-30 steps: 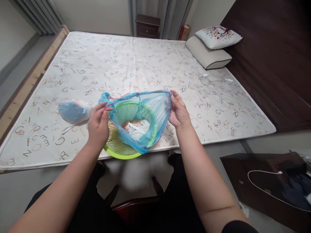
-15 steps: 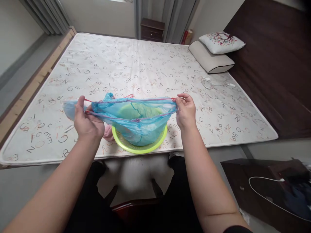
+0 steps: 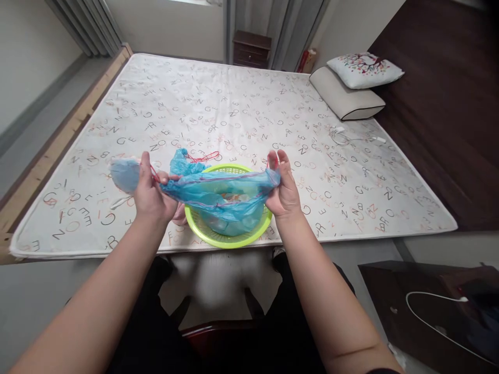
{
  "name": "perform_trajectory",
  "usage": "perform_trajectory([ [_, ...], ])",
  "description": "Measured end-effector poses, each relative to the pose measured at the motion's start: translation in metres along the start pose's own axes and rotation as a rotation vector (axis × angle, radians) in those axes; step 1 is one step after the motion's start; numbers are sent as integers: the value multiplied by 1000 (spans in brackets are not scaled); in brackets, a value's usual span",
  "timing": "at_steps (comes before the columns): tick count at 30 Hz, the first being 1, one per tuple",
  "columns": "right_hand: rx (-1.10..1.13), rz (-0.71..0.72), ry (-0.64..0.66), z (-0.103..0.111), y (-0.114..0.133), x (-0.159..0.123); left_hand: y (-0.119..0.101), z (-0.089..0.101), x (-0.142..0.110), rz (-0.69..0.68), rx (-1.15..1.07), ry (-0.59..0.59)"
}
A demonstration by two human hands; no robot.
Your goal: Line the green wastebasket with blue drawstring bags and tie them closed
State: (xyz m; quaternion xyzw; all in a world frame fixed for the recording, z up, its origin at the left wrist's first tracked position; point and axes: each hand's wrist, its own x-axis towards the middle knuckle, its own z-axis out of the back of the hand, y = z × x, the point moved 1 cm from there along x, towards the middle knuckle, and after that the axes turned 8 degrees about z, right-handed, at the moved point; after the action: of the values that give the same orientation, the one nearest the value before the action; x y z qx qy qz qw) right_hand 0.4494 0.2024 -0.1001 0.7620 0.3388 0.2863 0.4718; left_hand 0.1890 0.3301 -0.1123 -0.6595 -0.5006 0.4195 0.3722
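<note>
A thin blue drawstring plastic bag (image 3: 230, 218) stretches between my two hands, its mouth spread a little and its lower part hanging into a lime-green plastic basket (image 3: 230, 243). My left hand (image 3: 154, 197) grips the bag's left corner, with red drawstring by the thumb. My right hand (image 3: 284, 192) has hold of the right corner, and a loop of red string rises around its fingers. Behind the basket lies a crumpled blue bag (image 3: 183, 162) with red strings. Left of my left hand is a pale blue bundle (image 3: 125, 175). Something pink (image 3: 180, 215) shows partly beside the basket.
The basket stands near the front edge of a letter-printed mattress (image 3: 218, 119). A printed pillow (image 3: 364, 70) rests on a beige cushion (image 3: 346, 96) at the back right. A white cable (image 3: 343, 136) lies on the mattress. Dark furniture (image 3: 390, 296) stands at lower right.
My hands have come closer together, the right one moving left. The bag's mouth has slackened and sits lower, showing more of the basket's back rim and the crumpled bag behind. The view has shifted slightly.
</note>
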Motion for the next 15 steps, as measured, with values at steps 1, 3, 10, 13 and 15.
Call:
perform_trajectory([
  [1, -34, 4, 33, -3, 2, -2, 1, -4, -5, 19, -44, 13],
  [3, -62, -11, 109, -9, 6, -6, 3, -11, -16, 57, -99, 64],
  [10, 17, -115, 426, -32, 1, -25, 19, -32, -42, 187, 290, 417],
  [13, 51, -164, 564, -38, -7, -32, 20, -36, -48, 235, 394, 533],
  [15, 88, -181, 652, -42, -12, -36, 20, -37, -50, 252, 422, 564],
])
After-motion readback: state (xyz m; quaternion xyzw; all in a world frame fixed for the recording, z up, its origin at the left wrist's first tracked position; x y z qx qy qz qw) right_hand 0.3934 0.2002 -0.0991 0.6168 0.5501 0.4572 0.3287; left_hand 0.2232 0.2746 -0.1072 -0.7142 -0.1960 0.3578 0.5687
